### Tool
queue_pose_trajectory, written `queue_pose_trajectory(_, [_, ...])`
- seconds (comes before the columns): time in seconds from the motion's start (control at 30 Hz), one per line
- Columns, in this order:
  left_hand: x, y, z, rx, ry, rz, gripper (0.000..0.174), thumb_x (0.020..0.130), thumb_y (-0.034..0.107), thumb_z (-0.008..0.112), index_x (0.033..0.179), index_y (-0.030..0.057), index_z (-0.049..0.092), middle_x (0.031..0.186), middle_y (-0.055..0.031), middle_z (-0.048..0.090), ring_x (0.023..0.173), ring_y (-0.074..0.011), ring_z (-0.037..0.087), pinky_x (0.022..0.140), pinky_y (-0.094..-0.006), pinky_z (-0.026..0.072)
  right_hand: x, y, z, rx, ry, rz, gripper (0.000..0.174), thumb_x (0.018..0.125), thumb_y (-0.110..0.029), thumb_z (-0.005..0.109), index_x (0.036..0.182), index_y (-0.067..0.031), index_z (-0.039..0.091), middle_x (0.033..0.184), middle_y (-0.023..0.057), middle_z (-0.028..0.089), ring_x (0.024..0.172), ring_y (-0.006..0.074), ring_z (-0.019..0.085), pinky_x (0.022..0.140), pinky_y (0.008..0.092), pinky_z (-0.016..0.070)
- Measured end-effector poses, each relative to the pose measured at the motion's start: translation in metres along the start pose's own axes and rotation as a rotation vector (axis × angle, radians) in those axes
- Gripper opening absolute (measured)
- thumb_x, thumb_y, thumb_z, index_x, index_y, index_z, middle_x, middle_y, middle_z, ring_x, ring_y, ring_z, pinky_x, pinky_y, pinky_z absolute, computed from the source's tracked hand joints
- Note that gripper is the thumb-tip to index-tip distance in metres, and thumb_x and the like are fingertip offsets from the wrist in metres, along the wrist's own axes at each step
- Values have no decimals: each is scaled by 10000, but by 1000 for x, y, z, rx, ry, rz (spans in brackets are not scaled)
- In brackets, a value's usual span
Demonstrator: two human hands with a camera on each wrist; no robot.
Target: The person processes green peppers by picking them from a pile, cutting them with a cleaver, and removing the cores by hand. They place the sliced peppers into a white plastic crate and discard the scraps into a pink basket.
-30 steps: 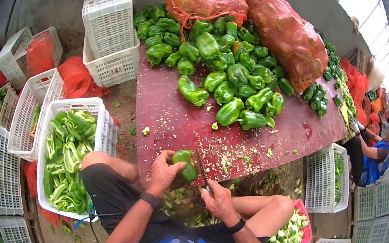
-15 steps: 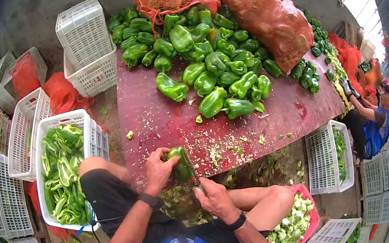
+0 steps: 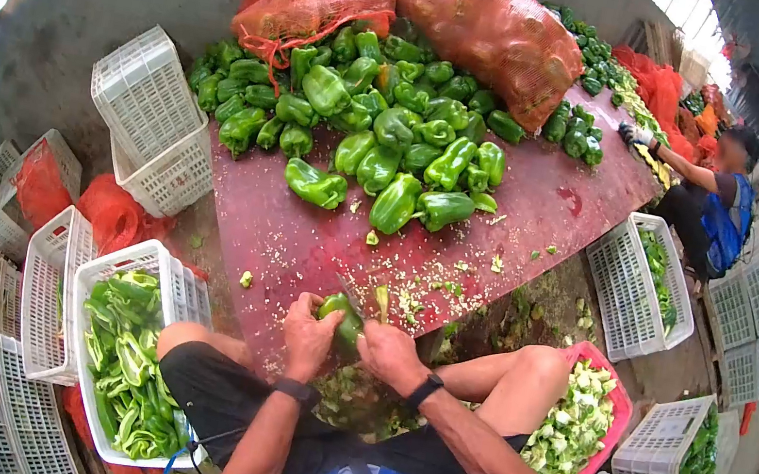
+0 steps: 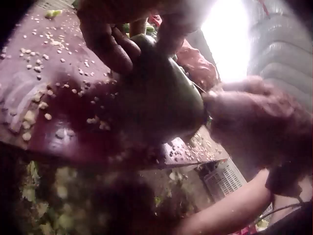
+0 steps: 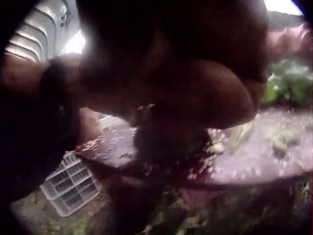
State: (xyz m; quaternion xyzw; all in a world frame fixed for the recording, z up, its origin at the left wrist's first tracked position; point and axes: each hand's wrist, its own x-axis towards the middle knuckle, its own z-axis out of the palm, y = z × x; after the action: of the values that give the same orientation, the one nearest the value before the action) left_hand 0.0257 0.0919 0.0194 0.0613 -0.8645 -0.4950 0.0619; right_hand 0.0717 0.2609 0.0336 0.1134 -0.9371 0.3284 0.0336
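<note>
My left hand (image 3: 308, 336) grips a green pepper (image 3: 344, 322) over the table's near edge, fingers curled on its upper left side. Against the pepper's right side is my right hand (image 3: 393, 357), curled round a knife whose thin blade (image 3: 350, 288) points up and left past the pepper. A pale yellow-green piece (image 3: 380, 302) stands up just beyond the right hand. The left wrist view shows the pepper (image 4: 168, 98) large and shadowed, with the right hand (image 4: 259, 117) beside it. In the right wrist view, dark fingers (image 5: 195, 93) hide the knife.
Whole peppers (image 3: 396, 127) and red net sacks (image 3: 484, 27) cover the table's far part; seeds dot its red top (image 3: 281, 242). A crate of cut peppers (image 3: 129, 366) stands left, a pink tub of scraps (image 3: 568, 422) right. Another person (image 3: 724, 195) sits at far right.
The head view has shifted. My right hand has moved in against the pepper, and the knife blade now points further up and left. A pale piece now shows beside the right hand.
</note>
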Motion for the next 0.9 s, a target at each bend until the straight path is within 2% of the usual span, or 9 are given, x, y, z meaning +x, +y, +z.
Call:
queue_pose_trajectory(0.13, [-4, -14, -7, -319, -24, -81, 245, 797, 107, 799, 953, 19, 632, 824, -27, 639, 699, -104, 590, 607, -285, 516, -44, 13, -5, -81, -55, 67, 204, 946, -225, 575, 883, -31, 564, 790, 202, 635, 729, 409, 641, 671, 512, 528])
queue_pose_trajectory(0.23, [-9, -18, -28, -495, -67, -266, 227, 816, 85, 786, 968, 28, 628, 824, -30, 641, 727, -108, 612, 572, -260, 531, -53, 30, -21, -128, -12, 143, 209, 916, -240, 610, 910, -38, 558, 833, 226, 632, 785, 425, 643, 678, 534, 506])
queue_pose_trajectory(0.3, [-5, -54, -31, -464, -38, -197, 241, 833, 56, 764, 1027, 28, 623, 869, -46, 642, 765, -114, 624, 558, -237, 538, -47, 37, -32, -10, 68, 269, 191, 915, -200, 603, 879, -21, 549, 777, 248, 600, 766, 451, 617, 683, 532, 481])
queue_pose_trajectory(0.37, [-6, -64, -44, -550, 77, -226, 267, 818, 24, 753, 1060, 23, 640, 879, -49, 653, 760, -130, 609, 661, -274, 514, -40, 25, -45, -49, 74, 317, 197, 909, -183, 611, 866, -8, 532, 745, 258, 590, 764, 468, 611, 676, 525, 472])
queue_pose_trajectory(0.57, [-17, -60, -62, -403, 119, -238, 293, 875, 31, 697, 1159, 11, 630, 902, -73, 640, 752, -133, 608, 617, -287, 523, -28, -13, -31, 282, -108, 227, 207, 932, -178, 635, 1018, 10, 635, 719, 183, 568, 654, 222, 575, 649, 403, 489])
queue_pose_trajectory(0.63, [-24, -39, -64, -391, 122, -174, 302, 870, 45, 714, 1157, 6, 630, 898, -68, 637, 741, -130, 605, 613, -284, 513, -28, -34, -29, 380, -164, 214, 265, 945, -254, 580, 973, 9, 608, 822, 247, 627, 735, 395, 623, 717, 482, 498])
queue_pose_trajectory(0.7, [-28, -60, -61, -260, 49, -73, 341, 915, 112, 712, 1216, 17, 582, 932, -68, 646, 727, -124, 633, 539, -253, 535, -28, -42, -19, 417, -138, 186, 254, 948, -236, 568, 983, 14, 594, 804, 235, 617, 721, 361, 628, 705, 477, 497])
queue_pose_trajectory(0.77, [-34, -62, -54, -347, -41, -230, 326, 911, 120, 723, 1187, 9, 590, 920, -72, 652, 729, -123, 638, 525, -249, 526, -27, -62, -28, 435, -113, 134, 241, 953, -215, 557, 995, 21, 572, 799, 235, 602, 723, 361, 629, 699, 472, 495])
queue_pose_trajectory(0.9, [-30, -54, -55, -126, 76, 0, 325, 846, 59, 748, 1135, -2, 613, 928, -83, 668, 807, -156, 654, 677, -303, 555, -27, -66, -23, 378, -198, 6, 229, 919, -81, 597, 1134, -4, 608, 853, 231, 603, 768, 418, 617, 713, 434, 510])
